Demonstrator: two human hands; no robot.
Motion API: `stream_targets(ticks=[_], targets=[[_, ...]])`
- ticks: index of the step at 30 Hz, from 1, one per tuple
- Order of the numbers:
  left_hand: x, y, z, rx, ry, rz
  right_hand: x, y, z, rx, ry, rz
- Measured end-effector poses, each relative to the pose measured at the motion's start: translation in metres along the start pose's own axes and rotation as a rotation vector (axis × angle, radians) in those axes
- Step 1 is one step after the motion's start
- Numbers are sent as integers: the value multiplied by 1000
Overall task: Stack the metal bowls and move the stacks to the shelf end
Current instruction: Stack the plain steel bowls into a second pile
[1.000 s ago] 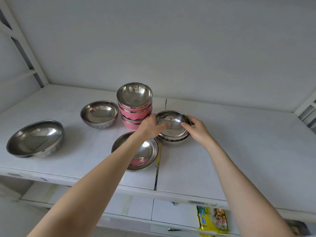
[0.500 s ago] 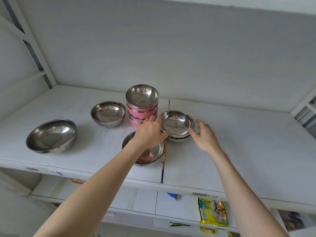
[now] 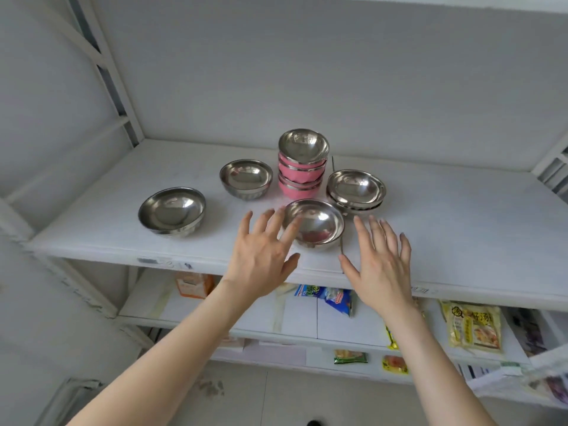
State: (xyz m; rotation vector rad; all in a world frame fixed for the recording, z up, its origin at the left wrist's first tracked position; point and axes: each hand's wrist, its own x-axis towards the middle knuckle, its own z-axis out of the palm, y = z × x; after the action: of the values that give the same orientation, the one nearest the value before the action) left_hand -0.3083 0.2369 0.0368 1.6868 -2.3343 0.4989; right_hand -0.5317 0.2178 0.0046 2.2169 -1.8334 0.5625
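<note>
On my feed both hands are raised in front of the shelf (image 3: 445,241), and neither holds anything. The left hand (image 3: 261,265) has its fingers (image 3: 266,221) straight and spread, and one of them crosses the left rim of the near bowl (image 3: 319,224) (whether it touches the steel or floats above it, I cannot tell). The right hand (image 3: 381,269) is splayed the same way just right of that bowl, apart from it.

The near bowl stands alone close to the shelf's front edge, and the pink patch in its bottom may be only a reflection. Behind it to the right sits a low stack of steel bowls (image 3: 356,189); I cannot count its layers. The pink stack (image 3: 302,170) rises at centre. A small bowl (image 3: 246,178) and a wide bowl (image 3: 172,213) stand separately further left.

On the lower shelf (image 3: 307,321) the packets (image 3: 471,327) are partly hidden by the shelf edge and the arms, with print too blurred to read. The bottom of the frame cuts off both forearms.
</note>
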Motion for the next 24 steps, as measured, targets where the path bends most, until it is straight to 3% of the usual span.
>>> stream_targets(ticks=[11, 24], targets=[[-124, -77, -1, 59, -38, -121, -51, -135, 11, 140, -7, -84], [-97, -217, 27, 115, -6, -233, 38, -245, 65, 228, -73, -124]])
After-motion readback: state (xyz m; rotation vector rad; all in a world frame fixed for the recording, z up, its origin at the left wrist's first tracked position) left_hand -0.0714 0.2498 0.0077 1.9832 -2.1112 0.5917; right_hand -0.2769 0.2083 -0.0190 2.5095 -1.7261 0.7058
